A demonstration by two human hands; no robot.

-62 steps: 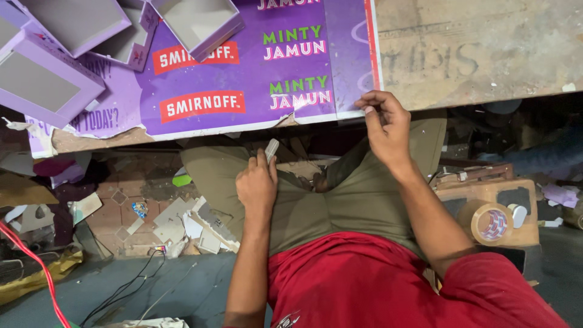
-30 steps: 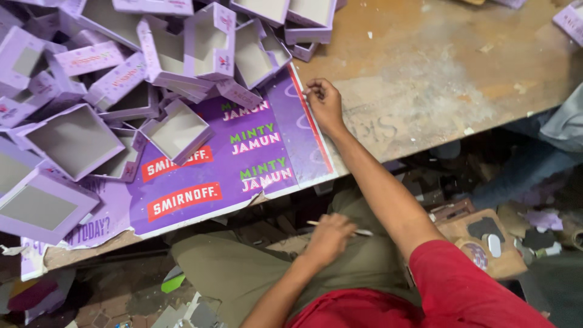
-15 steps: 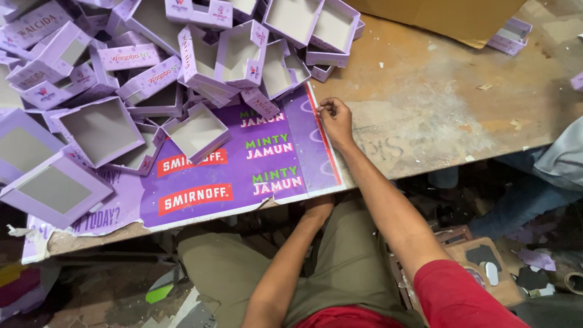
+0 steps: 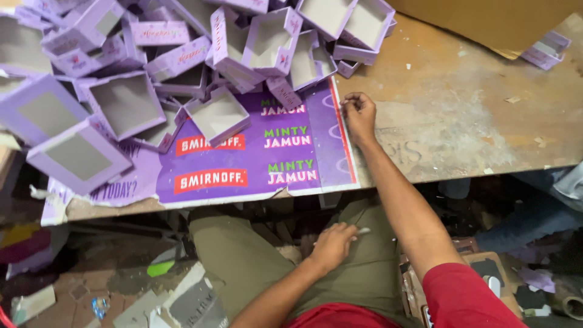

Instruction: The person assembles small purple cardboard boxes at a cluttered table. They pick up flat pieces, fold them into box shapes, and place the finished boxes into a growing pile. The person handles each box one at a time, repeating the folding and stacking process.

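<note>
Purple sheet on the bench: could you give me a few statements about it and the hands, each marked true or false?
1. The right hand touches the purple sheet's red edge. True.
2. The left hand rests on the bench. False: it is on the lap, below the bench.
3. Open purple boxes are piled at the sheet's far side. True.
4. The left hand is empty. False: it holds a thin white stick.

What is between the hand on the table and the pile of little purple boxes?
In the head view, only the flat purple printed sheet lies between the right hand and the purple boxes; the hand rests at its red edge.
</note>
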